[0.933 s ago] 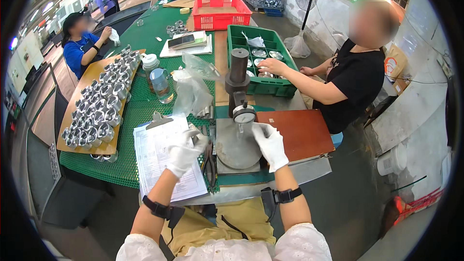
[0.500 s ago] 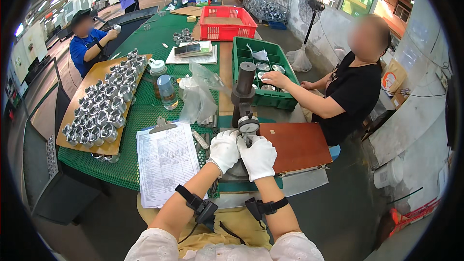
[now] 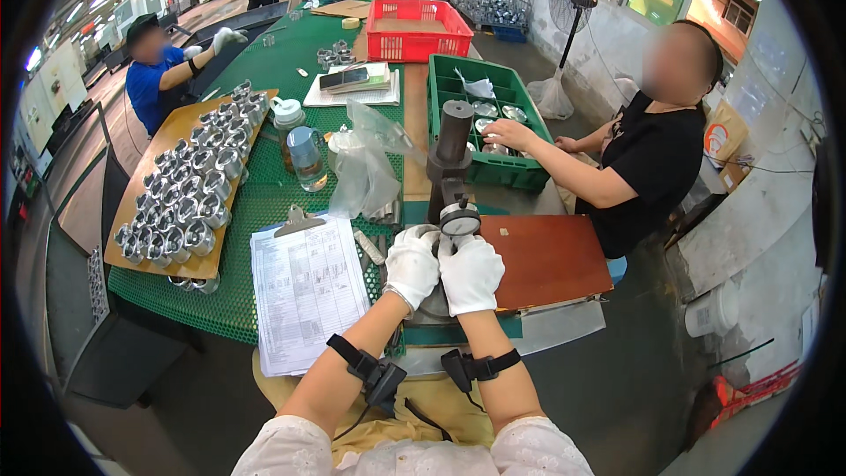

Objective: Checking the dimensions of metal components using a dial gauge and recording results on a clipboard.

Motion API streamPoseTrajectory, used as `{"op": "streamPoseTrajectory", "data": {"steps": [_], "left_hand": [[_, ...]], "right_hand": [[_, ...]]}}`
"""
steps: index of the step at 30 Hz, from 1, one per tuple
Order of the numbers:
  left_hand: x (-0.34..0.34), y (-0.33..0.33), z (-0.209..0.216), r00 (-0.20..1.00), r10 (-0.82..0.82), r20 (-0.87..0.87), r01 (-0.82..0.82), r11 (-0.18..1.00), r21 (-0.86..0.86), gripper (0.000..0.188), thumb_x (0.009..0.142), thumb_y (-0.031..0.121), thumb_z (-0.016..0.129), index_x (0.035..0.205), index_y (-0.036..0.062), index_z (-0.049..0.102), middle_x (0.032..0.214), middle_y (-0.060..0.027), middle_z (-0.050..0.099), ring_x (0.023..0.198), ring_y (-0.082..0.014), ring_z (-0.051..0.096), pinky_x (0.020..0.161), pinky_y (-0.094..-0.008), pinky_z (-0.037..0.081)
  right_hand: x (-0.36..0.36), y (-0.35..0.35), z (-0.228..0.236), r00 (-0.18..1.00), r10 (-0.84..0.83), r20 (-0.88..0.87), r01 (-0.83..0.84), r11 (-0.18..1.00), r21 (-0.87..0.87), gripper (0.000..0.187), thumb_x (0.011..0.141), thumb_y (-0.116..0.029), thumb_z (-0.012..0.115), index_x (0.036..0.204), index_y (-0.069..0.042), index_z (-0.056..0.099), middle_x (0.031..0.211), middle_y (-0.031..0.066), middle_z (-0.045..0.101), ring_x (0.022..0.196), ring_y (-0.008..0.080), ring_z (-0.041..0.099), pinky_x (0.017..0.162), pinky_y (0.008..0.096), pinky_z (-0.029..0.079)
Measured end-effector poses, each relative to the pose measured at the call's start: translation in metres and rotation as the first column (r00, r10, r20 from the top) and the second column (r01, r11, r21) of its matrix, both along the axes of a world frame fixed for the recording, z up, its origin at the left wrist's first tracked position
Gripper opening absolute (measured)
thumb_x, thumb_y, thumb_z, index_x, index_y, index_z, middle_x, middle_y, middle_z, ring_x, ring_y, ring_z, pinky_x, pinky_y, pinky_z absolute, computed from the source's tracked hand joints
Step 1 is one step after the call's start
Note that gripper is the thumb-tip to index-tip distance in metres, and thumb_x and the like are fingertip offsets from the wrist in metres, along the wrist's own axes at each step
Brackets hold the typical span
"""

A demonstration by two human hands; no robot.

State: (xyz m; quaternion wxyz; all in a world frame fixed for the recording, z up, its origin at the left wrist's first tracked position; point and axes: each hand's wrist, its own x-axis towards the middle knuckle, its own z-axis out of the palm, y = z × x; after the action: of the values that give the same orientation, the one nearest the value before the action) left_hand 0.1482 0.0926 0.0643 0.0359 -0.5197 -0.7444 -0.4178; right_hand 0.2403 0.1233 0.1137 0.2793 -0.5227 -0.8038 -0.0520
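Both my hands wear white gloves and meet under a round dial gauge (image 3: 460,215) on a dark metal stand (image 3: 450,154). My left hand (image 3: 411,264) curls its fingers at the left of the stand's foot. Close beside it, my right hand (image 3: 471,275) has its fingers bent inward just below the dial. Whatever lies between the gloves is covered by them, so its kind cannot be told. Part of the round grey base (image 3: 434,305) shows under my wrists. To the left lies a clipboard with a filled-in paper form (image 3: 308,286).
Shiny ring-like metal parts (image 3: 198,181) fill a tan board at left. Two bottles (image 3: 306,159) and a plastic bag (image 3: 363,178) stand mid-table. A reddish-brown board (image 3: 546,263) lies right; a co-worker's hand (image 3: 509,135) reaches into a green divided crate (image 3: 441,79). Behind is a red crate (image 3: 419,46).
My view has shifted slightly. My hands stay under the gauge, the fingers a little changed. At left, the blue-shirted co-worker's arm has stretched out; the right co-worker's hand has moved within the green crate.
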Motion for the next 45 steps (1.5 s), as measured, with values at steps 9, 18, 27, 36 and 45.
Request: {"op": "streamPoseTrajectory", "data": {"steps": [9, 18, 27, 36, 45], "left_hand": [[-0.001, 0.001, 0.015, 0.999, 0.024, 0.022, -0.022, 0.994, -0.109, 0.023, 0.077, 0.018, 0.058, 0.097, 0.0115, 0.069, 0.109, -0.0088, 0.062, 0.105, -0.0301, 0.053, 0.090, -0.0374, 0.043], [-0.002, 0.000, 0.019, 1.000, 0.015, 0.021, -0.013, 0.993, -0.121, 0.023, 0.079, 0.017, 0.057, 0.097, 0.0105, 0.068, 0.109, -0.0101, 0.060, 0.106, -0.0309, 0.052, 0.091, -0.0381, 0.043], [0.004, -0.017, 0.009, 0.998, -0.057, 0.003, 0.057, 0.993, -0.103, 0.021, 0.079, 0.027, 0.059, 0.094, 0.0167, 0.070, 0.108, -0.0070, 0.061, 0.107, -0.0290, 0.051, 0.092, -0.0406, 0.038], [0.000, -0.002, 0.009, 0.999, 0.028, -0.033, -0.032, 0.991, -0.128, 0.022, 0.080, 0.029, 0.058, 0.095, 0.0166, 0.070, 0.110, -0.0076, 0.061, 0.107, -0.0293, 0.050, 0.091, -0.0399, 0.038], [-0.003, -0.002, 0.007, 1.000, 0.005, -0.020, -0.007, 0.991, -0.134, 0.024, 0.081, 0.025, 0.057, 0.096, 0.0110, 0.068, 0.109, -0.0086, 0.060, 0.108, -0.0294, 0.050, 0.091, -0.0395, 0.039]], "right_hand": [[-0.001, 0.004, -0.005, 0.993, 0.004, -0.114, -0.005, 1.000, -0.008, 0.034, 0.080, -0.038, 0.060, 0.066, -0.007, 0.065, 0.069, 0.0118, 0.063, 0.063, 0.0299, 0.064, 0.058, 0.0414, 0.051], [0.001, -0.001, 0.009, 0.986, 0.026, -0.166, -0.056, 0.982, -0.179, 0.036, 0.081, -0.037, 0.061, 0.076, -0.003, 0.068, 0.079, 0.0161, 0.065, 0.072, 0.0352, 0.065, 0.066, 0.0437, 0.051], [0.014, -0.018, 0.000, 0.990, 0.069, -0.126, -0.077, 0.995, -0.066, 0.033, 0.082, -0.034, 0.059, 0.067, -0.006, 0.064, 0.070, 0.0122, 0.063, 0.066, 0.0296, 0.063, 0.057, 0.0420, 0.050], [0.003, -0.007, 0.002, 0.988, 0.013, -0.155, -0.027, 0.996, -0.089, 0.034, 0.081, -0.036, 0.062, 0.066, -0.005, 0.064, 0.073, 0.0125, 0.063, 0.066, 0.0316, 0.063, 0.060, 0.0423, 0.050], [0.005, -0.003, -0.008, 0.985, 0.080, -0.155, -0.081, 0.997, 0.001, 0.029, 0.079, -0.033, 0.062, 0.065, -0.008, 0.062, 0.067, 0.0096, 0.060, 0.063, 0.0278, 0.061, 0.055, 0.0417, 0.049]]}}
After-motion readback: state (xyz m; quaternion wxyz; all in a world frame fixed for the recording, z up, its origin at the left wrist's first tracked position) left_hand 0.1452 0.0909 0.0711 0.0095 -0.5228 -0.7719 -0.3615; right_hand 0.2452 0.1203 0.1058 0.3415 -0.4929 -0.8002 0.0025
